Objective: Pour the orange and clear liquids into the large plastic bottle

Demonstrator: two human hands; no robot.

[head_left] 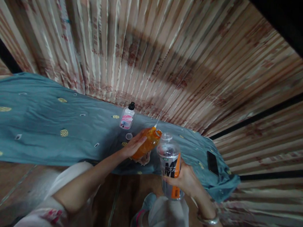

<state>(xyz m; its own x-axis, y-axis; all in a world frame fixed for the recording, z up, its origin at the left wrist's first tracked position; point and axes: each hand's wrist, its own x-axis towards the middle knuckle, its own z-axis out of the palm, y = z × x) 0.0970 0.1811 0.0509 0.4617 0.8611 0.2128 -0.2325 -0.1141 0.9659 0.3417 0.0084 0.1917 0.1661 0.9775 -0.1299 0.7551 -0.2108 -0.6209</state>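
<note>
the orange bottle (152,140) slants above the blue cloth (89,137), its mouth just beside the clear bottle's (168,158) neck; the left hand's (135,146) fingers wrap it, the right hand's (185,178) fingers grip the clear bottle.

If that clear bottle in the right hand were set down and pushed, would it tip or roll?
The bottle might tip easily, being taller than wide. Its rounded sides suggest it could roll. The see-through walls look like plastic, so perhaps it's light.

Teal cloth (81,132); on it, pink-labelled bottle (126,119), phone (212,162)
</note>
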